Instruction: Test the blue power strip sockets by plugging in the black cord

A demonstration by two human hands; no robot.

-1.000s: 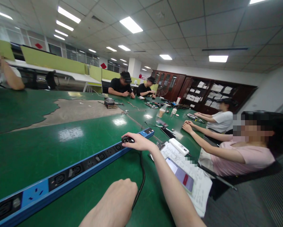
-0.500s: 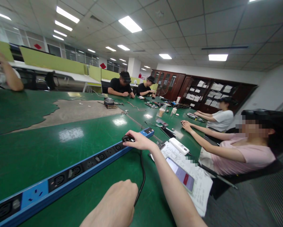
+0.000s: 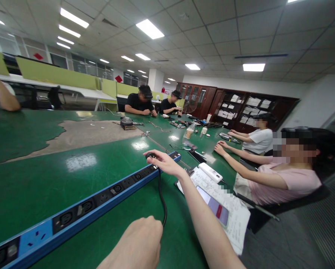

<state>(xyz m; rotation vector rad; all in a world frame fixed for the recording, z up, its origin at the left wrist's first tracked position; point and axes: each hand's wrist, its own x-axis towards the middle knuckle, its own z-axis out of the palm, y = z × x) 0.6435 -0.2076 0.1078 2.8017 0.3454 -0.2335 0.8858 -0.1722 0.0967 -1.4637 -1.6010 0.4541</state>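
Observation:
My right hand [image 3: 165, 163] reaches out over the far part of a long blue power strip [image 3: 80, 216], fingers closed on a black plug [image 3: 151, 155]. The plug is held just above the strip's far sockets, and its prongs are hard to make out. From it a black power cord [image 3: 162, 198] hangs down and curves back to my left hand [image 3: 139, 239]. That hand is a fist near the bottom edge, closed where the cord disappears; its fingertips are hidden. The strip lies diagonally on the green tabletop [image 3: 108, 160], with black sockets and blue ones along its face.
Right of my right forearm lie papers on a clipboard [image 3: 237, 224], a phone [image 3: 212, 205] and a white device [image 3: 210, 172]. Tools and small parts [image 3: 181, 123] cover the far table. A round metal part [image 3: 126, 121] sits on the bare patch. Several people sit around the table.
The plug in my right hand has tilted and shifted slightly up, and the cord now hangs farther left. My left fist stays nearly in place. The whole view has shifted slightly.

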